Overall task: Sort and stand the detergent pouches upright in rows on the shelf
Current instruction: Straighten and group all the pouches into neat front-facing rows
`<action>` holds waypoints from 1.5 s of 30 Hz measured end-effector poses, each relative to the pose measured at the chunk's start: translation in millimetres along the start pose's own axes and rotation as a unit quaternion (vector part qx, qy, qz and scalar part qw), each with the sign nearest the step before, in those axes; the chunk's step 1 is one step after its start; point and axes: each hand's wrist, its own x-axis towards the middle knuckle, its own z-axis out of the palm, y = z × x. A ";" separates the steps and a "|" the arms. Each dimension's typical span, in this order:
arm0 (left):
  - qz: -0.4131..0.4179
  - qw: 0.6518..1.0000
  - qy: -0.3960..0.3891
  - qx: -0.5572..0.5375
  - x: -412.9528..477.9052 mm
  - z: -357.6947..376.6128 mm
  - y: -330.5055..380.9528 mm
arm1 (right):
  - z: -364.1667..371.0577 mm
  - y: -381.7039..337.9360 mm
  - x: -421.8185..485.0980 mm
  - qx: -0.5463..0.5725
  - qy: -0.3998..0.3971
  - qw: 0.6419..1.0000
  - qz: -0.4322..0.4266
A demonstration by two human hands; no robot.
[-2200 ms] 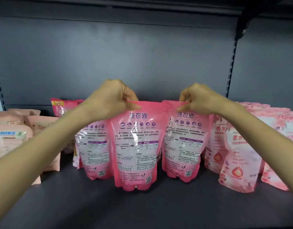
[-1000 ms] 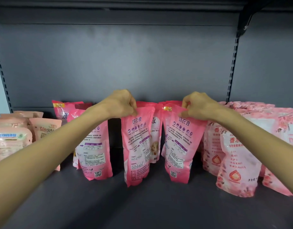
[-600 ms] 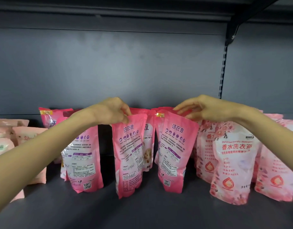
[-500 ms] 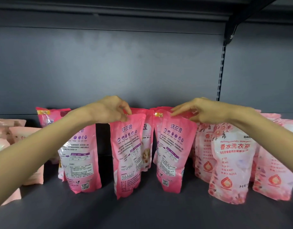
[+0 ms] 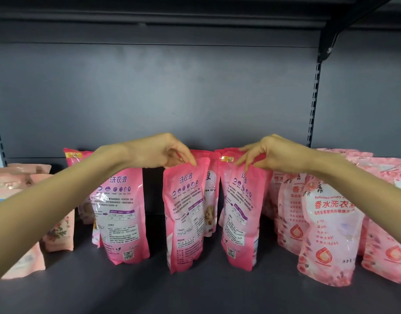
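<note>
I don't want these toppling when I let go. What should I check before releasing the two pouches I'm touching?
1. Left-hand pouch base on the shelf: ok, it stands upright.
2. Right-hand pouch base on the shelf: ok, upright.
3. Left hand grip: ok, its fingertips pinch the pouch's top edge.
4. Right hand grip: cannot tell; its fingers lie on the top edge, and a pinch is not clear.
5. Fronts facing out: not ok, both pouches show their small-print back panels.
6. Even spacing: not ok, a wider dark gap separates the left-hand pouch from the third bright pink pouch.
</note>
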 end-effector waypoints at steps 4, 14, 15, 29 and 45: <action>0.039 0.995 0.051 0.080 7.6 3.7 1.0 | 0.8 -13.2 -0.6 0.011 0.020 1.000 0.014; 0.110 0.980 0.083 0.141 10.4 11.0 -4.9 | -1.3 -26.8 -3.9 -0.110 0.053 0.991 0.046; 0.104 0.980 0.082 0.147 10.4 11.2 -5.4 | -1.3 -27.4 -4.1 -0.117 0.055 0.990 0.048; 0.019 0.976 0.140 0.166 16.4 26.1 2.7 | -2.1 -15.4 -1.1 -0.164 0.023 0.979 0.119; -0.049 0.965 0.162 0.201 28.4 25.1 -0.7 | 0.7 -4.7 1.7 -0.114 -0.007 0.984 0.136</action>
